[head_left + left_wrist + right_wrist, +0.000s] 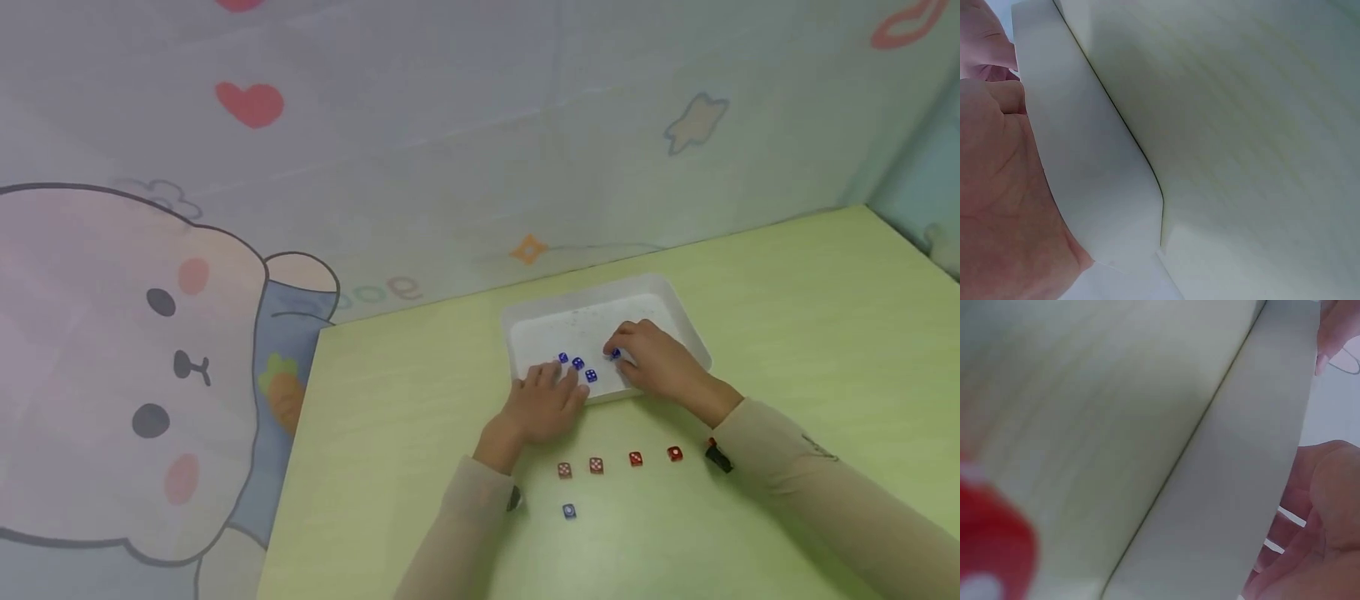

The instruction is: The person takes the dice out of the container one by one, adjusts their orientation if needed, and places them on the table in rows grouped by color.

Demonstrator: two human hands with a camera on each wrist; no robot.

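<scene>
Blue dice being placed in the white tray [678, 312]: a blue die [615, 354] is pinched by the right hand [656, 358]; the left hand [547, 404] rests relaxed on the rim. Release is called for next.

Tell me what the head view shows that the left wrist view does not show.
Only the head view shows the blue dice in the tray, the four red dice in a row on the table, the single blue die nearer the person, and the right hand. Only the left wrist view shows the palm close up. Both show the left hand at the white tray on the green table.
</scene>
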